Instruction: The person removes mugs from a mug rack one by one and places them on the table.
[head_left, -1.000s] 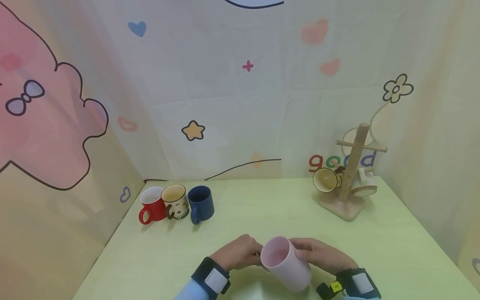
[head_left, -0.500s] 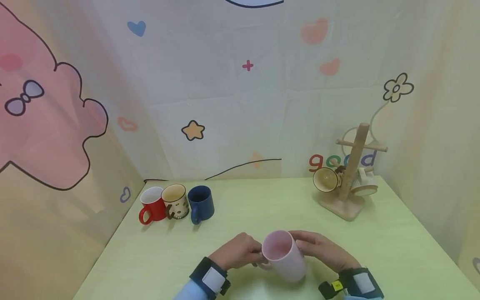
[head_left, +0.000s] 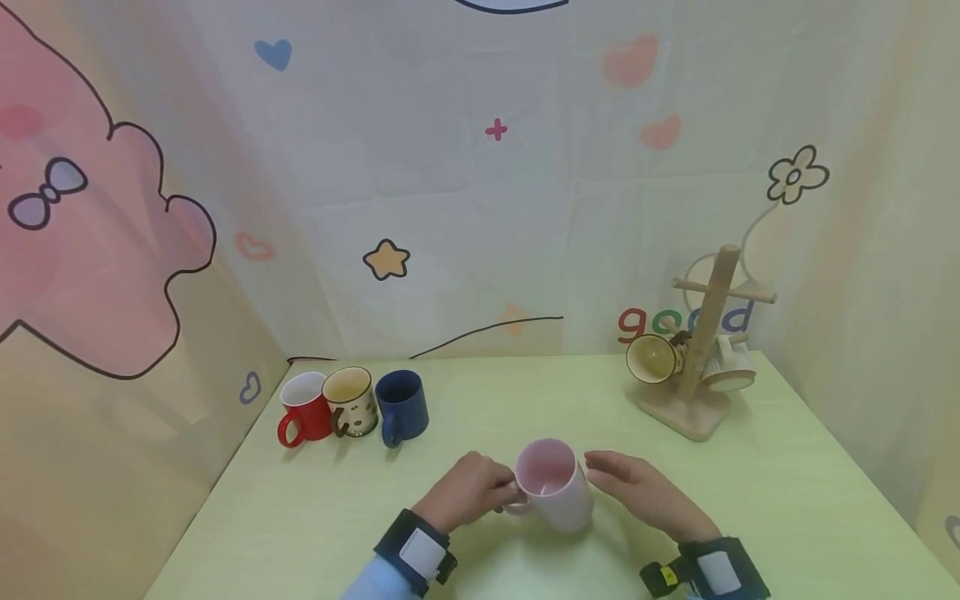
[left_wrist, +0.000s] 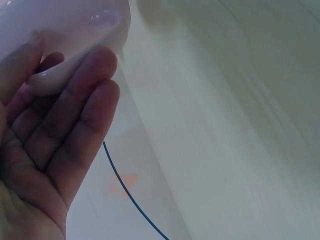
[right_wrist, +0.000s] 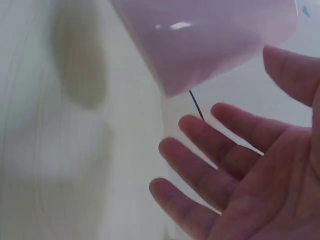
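A pink mug (head_left: 564, 500) is held a little tilted over the near middle of the table, its mouth toward the head camera. My left hand (head_left: 471, 492) grips its handle, which points left. In the left wrist view, fingers (left_wrist: 90, 75) curl through and under the handle (left_wrist: 50, 80). To the right of the mug, my right hand (head_left: 648, 496) has its fingers spread and relaxed. The right wrist view shows a gap between those fingers (right_wrist: 200, 155) and the mug's glossy side (right_wrist: 215, 40).
At the back left stand a red mug (head_left: 306, 412), a spotted cream mug (head_left: 351, 404) and a blue mug (head_left: 402, 408). A wooden mug stand (head_left: 708, 333) at the back right bears a yellowish mug (head_left: 651, 360) and a white mug (head_left: 727, 367). A printed curtain (head_left: 450, 208) hangs behind.
The pink mug has moved up and slightly left in the head view and turned more upright, with my left hand on its handle. My right hand has come off its side.
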